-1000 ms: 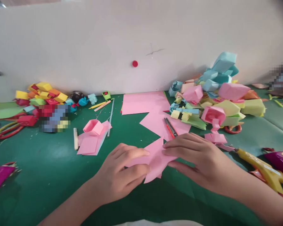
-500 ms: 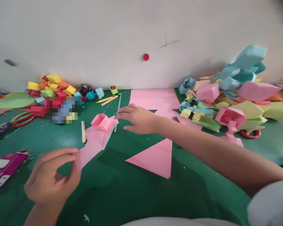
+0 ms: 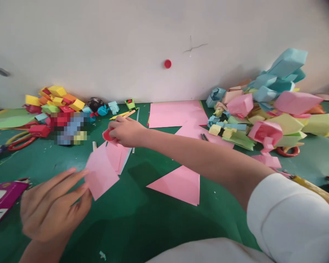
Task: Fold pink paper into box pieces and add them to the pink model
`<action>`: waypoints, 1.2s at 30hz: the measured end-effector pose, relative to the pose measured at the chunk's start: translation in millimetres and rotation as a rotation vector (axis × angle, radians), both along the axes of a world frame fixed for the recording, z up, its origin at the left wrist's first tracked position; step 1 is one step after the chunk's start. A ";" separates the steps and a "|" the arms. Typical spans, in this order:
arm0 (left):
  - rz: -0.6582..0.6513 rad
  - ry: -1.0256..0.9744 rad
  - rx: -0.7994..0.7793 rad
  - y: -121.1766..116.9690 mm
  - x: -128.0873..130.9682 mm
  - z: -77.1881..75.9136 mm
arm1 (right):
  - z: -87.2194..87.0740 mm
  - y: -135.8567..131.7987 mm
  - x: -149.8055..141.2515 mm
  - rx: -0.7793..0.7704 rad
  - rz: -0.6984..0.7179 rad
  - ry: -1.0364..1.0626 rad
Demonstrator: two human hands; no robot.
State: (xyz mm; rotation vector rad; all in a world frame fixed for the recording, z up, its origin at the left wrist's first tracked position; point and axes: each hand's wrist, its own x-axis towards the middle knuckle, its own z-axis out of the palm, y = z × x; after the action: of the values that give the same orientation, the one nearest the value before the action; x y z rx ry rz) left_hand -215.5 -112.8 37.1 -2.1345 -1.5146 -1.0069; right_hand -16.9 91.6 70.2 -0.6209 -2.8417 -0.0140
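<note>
My left hand point(image 3: 55, 204) pinches a small pink paper square point(image 3: 102, 174) by its left corner, tilted over the green table point(image 3: 131, 223). Farther off, my right hand point(image 3: 130, 130) has its fingers on a small pink folded paper box point(image 3: 106, 135), most of which it covers. Below that hand lie more small pink paper pieces point(image 3: 117, 155), partly behind the square. A larger pink paper triangle point(image 3: 178, 185) rests flat on the table, to the right of the square and under my right forearm.
Coloured folded paper pieces point(image 3: 56, 100) are heaped at the left back, larger ones point(image 3: 265, 95) at the right. A pink sheet point(image 3: 178, 114) lies by the white wall point(image 3: 120, 47). Scissors point(image 3: 22, 140) and a purple-and-white object point(image 3: 9, 201) are at the left.
My right hand has moved left onto the pink paper box, which stood uncovered before. The paper square in my left hand now shows apart from the other pieces.
</note>
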 end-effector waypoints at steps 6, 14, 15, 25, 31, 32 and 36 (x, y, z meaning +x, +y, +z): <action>-0.065 0.423 -0.160 48.2 10.9 8.5 | 26.8 3.2 36.2 -0.022 -0.051 0.157; -0.076 0.316 -0.470 63.6 -10.2 -8.3 | 18.8 -1.7 40.6 -0.125 0.071 0.131; -0.077 0.299 -0.473 64.1 -11.3 -9.9 | 15.4 -2.3 36.5 -0.132 0.098 0.130; 0.161 0.327 -0.325 73.5 -22.9 -0.2 | -11.5 -17.5 0.5 -0.154 0.061 -0.018; 0.100 0.236 -0.168 54.6 -4.8 6.6 | 5.3 -44.3 50.1 -0.052 -0.047 0.072; 0.042 0.212 -0.148 50.2 4.7 7.8 | 9.4 -54.2 66.4 -0.042 -0.028 0.098; -0.344 0.268 -0.429 30.6 59.0 7.8 | 11.4 -107.6 136.2 -0.105 -0.001 0.088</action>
State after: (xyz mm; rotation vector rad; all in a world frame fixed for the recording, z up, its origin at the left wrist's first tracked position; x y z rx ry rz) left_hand -156.5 -82.2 44.9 -2.7685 -1.3503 -0.4813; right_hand 119.4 -16.0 81.6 -0.6276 -2.7710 0.1602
